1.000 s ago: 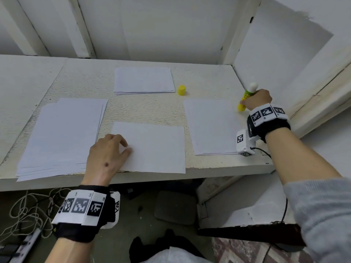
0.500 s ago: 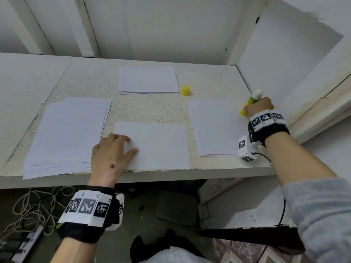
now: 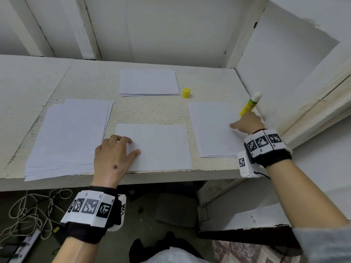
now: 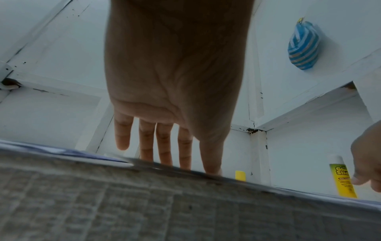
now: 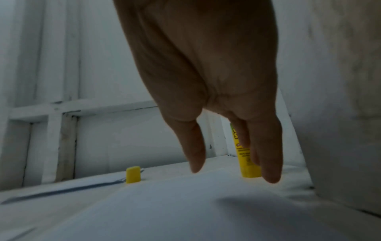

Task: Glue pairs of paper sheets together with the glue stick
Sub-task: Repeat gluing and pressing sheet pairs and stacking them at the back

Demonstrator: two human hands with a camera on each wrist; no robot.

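Presently noted: right hand (image 3: 247, 123) empty, fingers loosely extended over right-hand paper stack (image 3: 214, 130), gripping nothing. Glue stick (image 3: 250, 105) uncapped, upright just beyond that hand, long axis near vertical, tilted slightly toward side wall (image 3: 281, 73). Left hand (image 3: 114, 156) flat, fingers straight, pressing single centre sheet (image 3: 157, 147). Yellow cap (image 3: 186, 93) apart. Judged: right hand nearer for top-sheet pickup.

Black marker-tagged wristbands (image 3: 91, 211), grey sleeve (image 3: 322, 243)
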